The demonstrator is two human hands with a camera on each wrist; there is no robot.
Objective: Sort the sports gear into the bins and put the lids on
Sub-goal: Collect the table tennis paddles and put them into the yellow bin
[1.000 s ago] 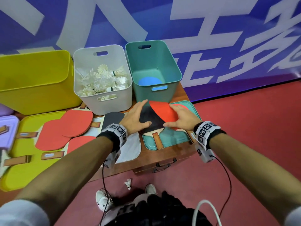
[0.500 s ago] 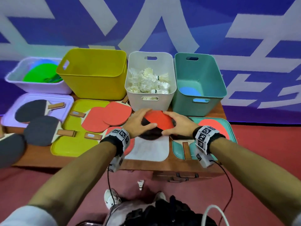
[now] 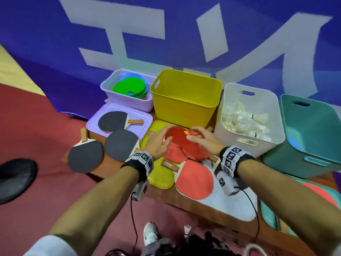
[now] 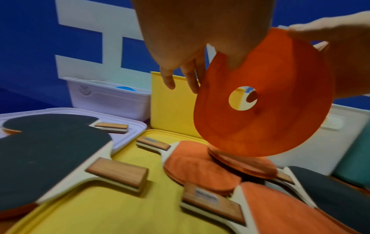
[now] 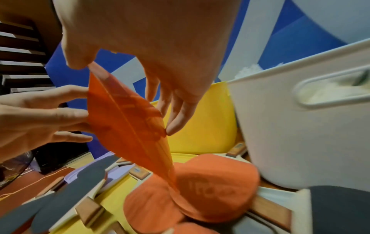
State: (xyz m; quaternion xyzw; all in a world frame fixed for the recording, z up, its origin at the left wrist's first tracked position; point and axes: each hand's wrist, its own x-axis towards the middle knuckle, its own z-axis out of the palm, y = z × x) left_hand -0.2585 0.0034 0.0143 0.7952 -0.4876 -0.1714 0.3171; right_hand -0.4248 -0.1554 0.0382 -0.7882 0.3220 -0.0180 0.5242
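While both hands meet over the yellow lid, they hold one orange disc between them — tilted on edge, its centre hole showing. The left hand has its fingers nearly straight against one face; the right hand pinches the top rim with thumb and fingers. Just below the hands lie red paddles, the disc's low edge touching one. Behind the hands stands the yellow bin; beyond the left hand — the lilac bin with green discs.
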